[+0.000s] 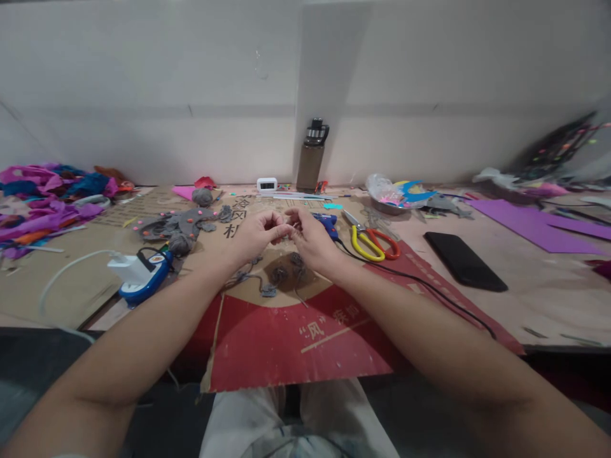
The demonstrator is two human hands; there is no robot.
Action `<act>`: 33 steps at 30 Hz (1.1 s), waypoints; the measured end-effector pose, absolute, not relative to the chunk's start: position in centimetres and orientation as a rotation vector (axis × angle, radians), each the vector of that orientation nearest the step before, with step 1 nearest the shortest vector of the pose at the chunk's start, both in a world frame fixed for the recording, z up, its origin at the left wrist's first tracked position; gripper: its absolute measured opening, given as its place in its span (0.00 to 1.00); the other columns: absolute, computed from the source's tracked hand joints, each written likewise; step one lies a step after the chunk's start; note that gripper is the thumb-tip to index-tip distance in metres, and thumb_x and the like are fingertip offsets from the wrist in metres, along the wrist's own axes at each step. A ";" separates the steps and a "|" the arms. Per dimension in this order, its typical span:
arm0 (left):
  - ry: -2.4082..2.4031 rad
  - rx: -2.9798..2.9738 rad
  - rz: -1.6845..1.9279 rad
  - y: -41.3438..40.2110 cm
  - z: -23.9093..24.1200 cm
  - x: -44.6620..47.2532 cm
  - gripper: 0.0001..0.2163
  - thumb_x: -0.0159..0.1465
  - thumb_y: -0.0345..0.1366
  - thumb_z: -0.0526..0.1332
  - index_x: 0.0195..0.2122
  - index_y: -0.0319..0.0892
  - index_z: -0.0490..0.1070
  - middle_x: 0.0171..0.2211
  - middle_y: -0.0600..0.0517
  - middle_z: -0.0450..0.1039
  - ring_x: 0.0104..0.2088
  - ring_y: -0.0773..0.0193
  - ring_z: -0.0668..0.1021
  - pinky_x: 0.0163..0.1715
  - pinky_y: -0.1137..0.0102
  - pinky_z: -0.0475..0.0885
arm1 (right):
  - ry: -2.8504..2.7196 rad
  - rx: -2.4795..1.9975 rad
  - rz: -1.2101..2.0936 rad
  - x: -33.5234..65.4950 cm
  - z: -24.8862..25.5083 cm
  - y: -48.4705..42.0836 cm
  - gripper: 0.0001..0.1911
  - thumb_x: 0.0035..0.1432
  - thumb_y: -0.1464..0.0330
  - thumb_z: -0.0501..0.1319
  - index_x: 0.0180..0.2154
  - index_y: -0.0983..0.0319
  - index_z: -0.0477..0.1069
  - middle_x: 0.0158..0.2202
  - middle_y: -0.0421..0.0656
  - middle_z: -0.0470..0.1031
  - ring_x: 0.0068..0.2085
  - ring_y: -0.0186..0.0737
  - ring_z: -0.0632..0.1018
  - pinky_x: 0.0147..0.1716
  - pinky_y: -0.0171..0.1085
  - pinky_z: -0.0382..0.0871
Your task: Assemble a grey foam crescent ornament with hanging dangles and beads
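Observation:
Above the cardboard, my left hand [261, 234] and my right hand [308, 236] meet with fingertips pinched together. Whatever lies between the fingers is too small to make out. Below them, on the red and brown cardboard [286, 350], lie grey crumpled pieces [278, 275] and a thin grey strand with a small grey tuft [268, 291]. Just right of my right hand is a blue glue gun [327, 224], partly hidden by that hand. Scissors [367, 243] with one yellow and one red handle lie farther right.
A blue power strip [146, 280] with a white plug stands at left, near grey pieces with pink dots [174, 224]. Coloured scraps [52, 197] heap far left. A bottle [311, 156] and small white clock [266, 185] stand behind; a phone [464, 259] and purple sheets [534, 226] lie right.

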State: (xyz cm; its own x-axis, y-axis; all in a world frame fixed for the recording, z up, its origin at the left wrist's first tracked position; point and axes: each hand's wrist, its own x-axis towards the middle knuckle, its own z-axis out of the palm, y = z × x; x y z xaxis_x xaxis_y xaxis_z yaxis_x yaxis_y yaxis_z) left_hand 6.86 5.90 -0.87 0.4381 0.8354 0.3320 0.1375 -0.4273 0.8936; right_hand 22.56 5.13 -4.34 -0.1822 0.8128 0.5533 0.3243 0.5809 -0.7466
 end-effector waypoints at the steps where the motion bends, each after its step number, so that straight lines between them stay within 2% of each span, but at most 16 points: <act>1: 0.782 1.811 1.021 6.0 -0.9 6.9 0.13 0.57 0.41 0.66 0.23 0.39 0.66 0.18 0.56 0.65 0.21 0.71 0.67 0.23 0.74 0.61 | -1.747 -0.910 0.660 22.5 -4.3 5.1 0.12 0.61 0.65 0.55 0.46 0.61 0.61 0.36 0.44 0.70 0.35 0.37 0.71 0.34 0.39 0.66; 5: 0.516 1.567 0.968 6.3 -1.3 7.0 0.16 0.55 0.45 0.66 0.24 0.39 0.65 0.18 0.56 0.64 0.22 0.68 0.70 0.27 0.70 0.66 | -1.690 -0.726 1.018 22.2 -3.7 4.8 0.13 0.62 0.58 0.54 0.43 0.59 0.60 0.32 0.40 0.70 0.31 0.34 0.72 0.28 0.34 0.66; 10: 0.460 1.377 0.952 6.1 -1.6 7.3 0.16 0.55 0.44 0.67 0.23 0.38 0.66 0.18 0.55 0.64 0.20 0.70 0.69 0.25 0.72 0.66 | -1.680 -0.666 1.058 22.1 -3.1 4.5 0.13 0.62 0.57 0.55 0.42 0.59 0.61 0.31 0.38 0.67 0.29 0.31 0.69 0.25 0.32 0.65; 17: 0.452 1.240 1.067 6.7 -1.2 6.8 0.12 0.55 0.40 0.68 0.26 0.36 0.71 0.23 0.53 0.69 0.22 0.74 0.69 0.23 0.76 0.66 | -1.566 -0.652 1.243 22.7 -3.3 4.6 0.13 0.63 0.56 0.51 0.42 0.58 0.61 0.33 0.39 0.67 0.30 0.32 0.72 0.30 0.35 0.69; 24: 0.624 1.475 1.119 6.8 -1.4 6.9 0.12 0.56 0.41 0.67 0.29 0.35 0.74 0.25 0.51 0.72 0.24 0.71 0.72 0.27 0.74 0.68 | -1.610 -0.700 1.182 22.5 -4.0 5.2 0.15 0.62 0.54 0.51 0.39 0.59 0.61 0.32 0.38 0.68 0.27 0.30 0.71 0.29 0.34 0.69; 33: 0.828 1.741 1.137 6.0 -1.2 7.1 0.10 0.54 0.40 0.68 0.27 0.39 0.70 0.21 0.55 0.69 0.23 0.70 0.70 0.27 0.73 0.67 | -1.729 -0.760 0.972 22.4 -3.9 4.5 0.12 0.66 0.59 0.48 0.41 0.60 0.62 0.33 0.41 0.69 0.29 0.32 0.70 0.28 0.35 0.67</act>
